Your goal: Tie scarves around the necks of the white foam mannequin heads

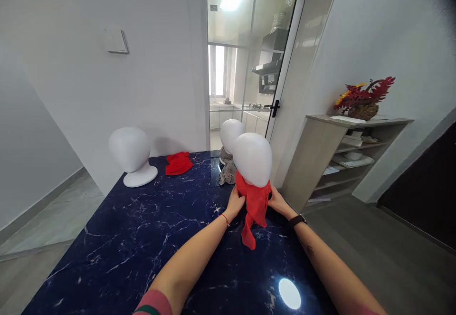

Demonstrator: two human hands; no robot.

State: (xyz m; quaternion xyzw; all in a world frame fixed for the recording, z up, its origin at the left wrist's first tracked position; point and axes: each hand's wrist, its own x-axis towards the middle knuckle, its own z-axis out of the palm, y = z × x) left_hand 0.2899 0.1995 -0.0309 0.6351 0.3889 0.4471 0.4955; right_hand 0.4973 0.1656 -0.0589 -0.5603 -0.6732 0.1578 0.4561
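Currently L hand (pixel 236 203) & R hand (pixel 278 202) flank red scarf (pixel 255 204) under white mannequin head (pixel 252 158), mid-frame; fingertips hidden, can't tell if pinching.

Is a blue table (pixel 135 239). Carries a bare head (pixel 131 149), a red cloth (pixel 179 164), a rear head (pixel 230 132) with grey cloth (pixel 228 173) and a front head (pixel 252 158) with red scarf (pixel 255 205).

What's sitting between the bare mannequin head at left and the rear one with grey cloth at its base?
In the head view, a red cloth lies there on the tabletop, nearer the bare head.
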